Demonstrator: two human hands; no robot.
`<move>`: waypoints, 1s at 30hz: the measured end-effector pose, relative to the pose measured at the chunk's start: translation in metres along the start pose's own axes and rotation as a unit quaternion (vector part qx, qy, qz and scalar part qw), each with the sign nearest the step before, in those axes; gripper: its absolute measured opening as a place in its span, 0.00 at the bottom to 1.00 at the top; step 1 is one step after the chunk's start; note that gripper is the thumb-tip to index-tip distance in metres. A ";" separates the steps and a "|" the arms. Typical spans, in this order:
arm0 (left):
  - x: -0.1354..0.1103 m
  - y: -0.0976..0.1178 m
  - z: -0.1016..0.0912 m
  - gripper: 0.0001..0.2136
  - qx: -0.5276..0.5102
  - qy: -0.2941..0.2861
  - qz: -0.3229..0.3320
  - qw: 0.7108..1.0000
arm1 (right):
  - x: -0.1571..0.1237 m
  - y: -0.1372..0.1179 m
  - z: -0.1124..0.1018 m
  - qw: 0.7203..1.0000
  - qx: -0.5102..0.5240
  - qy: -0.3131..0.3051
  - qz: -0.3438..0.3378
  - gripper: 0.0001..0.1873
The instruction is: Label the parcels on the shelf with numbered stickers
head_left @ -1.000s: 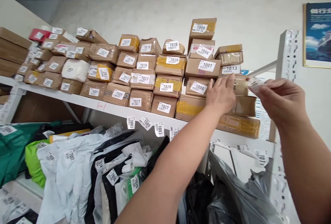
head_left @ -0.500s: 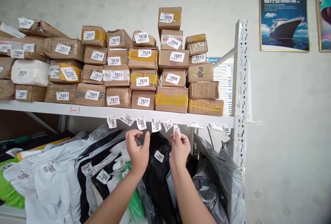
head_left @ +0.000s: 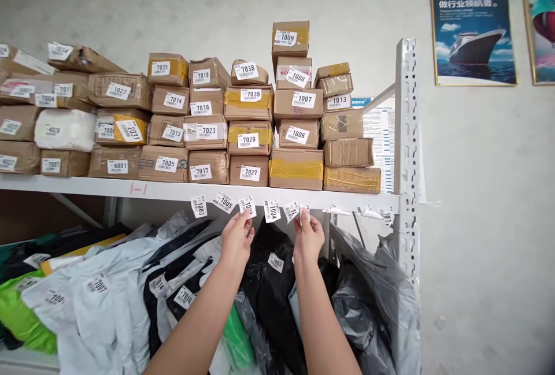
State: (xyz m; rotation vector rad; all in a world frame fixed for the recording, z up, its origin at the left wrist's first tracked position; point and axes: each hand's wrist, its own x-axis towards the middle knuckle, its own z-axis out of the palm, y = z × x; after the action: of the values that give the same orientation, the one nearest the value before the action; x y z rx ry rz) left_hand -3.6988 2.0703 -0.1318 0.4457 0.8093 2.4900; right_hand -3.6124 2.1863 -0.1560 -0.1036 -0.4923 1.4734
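Both my hands reach up to the front edge of a white shelf (head_left: 130, 189), where several numbered white labels hang. My left hand (head_left: 237, 239) pinches the lower edge of a hanging label (head_left: 247, 205). My right hand (head_left: 308, 237) pinches a small white label (head_left: 303, 213) at the shelf edge, beside another label (head_left: 272, 210) marked 1004. Above, brown cardboard parcels (head_left: 296, 169) with number stickers are stacked on the shelf. Below my hands lies a black plastic parcel bag (head_left: 271, 282) tagged 1002.
Grey, white, black and green mailer bags (head_left: 104, 282) fill the space under the shelf. A perforated white upright (head_left: 405, 149) ends the rack on the right. Beyond it is a bare wall with a ship poster (head_left: 474, 37).
From the right-hand box stack on the shelf, both hands dropped to below its edge, then rose slightly to the hanging labels. The camera swung right and drew back.
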 end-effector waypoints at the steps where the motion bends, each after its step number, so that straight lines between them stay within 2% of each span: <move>1: -0.001 0.002 0.001 0.09 -0.008 -0.002 -0.005 1.000 | 0.000 -0.001 0.000 1.000 0.000 -0.004 -0.002 0.30; 8: -0.011 0.022 0.010 0.06 -0.053 -0.015 -0.075 0.996 | -0.003 0.000 -0.002 1.000 -0.001 -0.009 -0.022 0.31; 11: -0.033 0.031 0.012 0.06 -0.065 -0.018 -0.087 0.994 | -0.006 0.001 -0.003 1.000 -0.003 -0.010 -0.029 0.32; 13: -0.059 0.033 0.007 0.05 -0.064 -0.050 -0.081 0.993 | -0.011 0.001 -0.004 0.999 -0.009 -0.019 -0.029 0.33; 15: -0.085 0.029 -0.005 0.05 -0.043 -0.100 -0.050 0.993 | -0.018 0.001 -0.006 0.999 -0.018 -0.035 -0.024 0.37; 16: -0.095 0.026 -0.012 0.09 -0.029 -0.110 -0.019 0.993 | -0.023 0.002 -0.008 0.999 -0.023 -0.045 -0.020 0.41; 19: -0.104 0.012 -0.035 0.22 0.015 -0.070 0.084 0.994 | -0.040 0.010 -0.015 0.999 -0.042 -0.029 0.000 0.51; 21: -0.098 0.003 -0.047 0.25 0.037 -0.031 0.115 0.992 | -0.051 0.020 -0.017 0.999 -0.048 0.021 0.011 0.44; 23: -0.089 -0.003 -0.056 0.26 0.051 -0.016 0.106 0.993 | -0.061 0.029 -0.013 0.998 -0.044 0.031 0.027 0.33; 25: -0.083 -0.006 -0.062 0.27 0.057 -0.007 0.085 0.995 | -0.068 0.035 -0.002 0.998 -0.037 -0.018 0.057 0.27; 27: -0.084 -0.006 -0.067 0.27 0.056 0.001 0.071 0.996 | -0.072 0.038 0.013 0.994 -0.030 -0.063 0.079 0.28; 30: -0.092 -0.006 -0.077 0.28 0.041 0.022 0.071 0.996 | -0.073 0.038 0.032 0.994 -0.007 -0.071 0.081 0.28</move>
State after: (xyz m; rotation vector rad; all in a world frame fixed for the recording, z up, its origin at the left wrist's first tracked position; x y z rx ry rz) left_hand -3.6539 1.9901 -0.2087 0.4941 0.9295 2.6123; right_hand -3.6611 2.1129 -0.1597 -0.0503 -0.6221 1.6429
